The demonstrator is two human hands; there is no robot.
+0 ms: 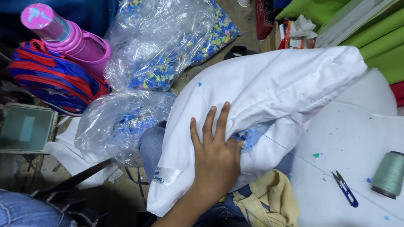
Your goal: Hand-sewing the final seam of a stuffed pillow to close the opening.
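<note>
Left hand (214, 157) lies flat and open, fingers spread, palm down on a white pillow cover (261, 109) stuffed with filling. It's pressing, not gripping; the thumb sits at the cover's open mouth, where blue and white foam bits (249, 138) show. Right hand is out of view, can't tell its state.

The pillow cover rests across the person's lap, over the blue jeans (152, 145), leaning toward the near left edge of the white worktable (349, 138). Its far end points at the green fabric rolls (378, 38) in the table's far right corner.

On the table near the right edge: a grey-green thread cone (389, 174) lying on its side, and blue thread snips (345, 188) just left of it, apart from the cone. A yellow cloth (269, 197) is bunched under the pillow's near side.

On the floor to the left: two clear plastic bags of coloured foam chips (168, 54), a red-blue backpack (54, 80), a pink bottle (67, 38).

Risks as I read it:
- The mouth is open and faces down toward the lap; if palm pressure shifts, filling likely spills out.
- One flat hand gives no real hold, so the cover could slide off the knee.
- The thread cone is on its side near the edge and could roll off if the table is bumped.
</note>
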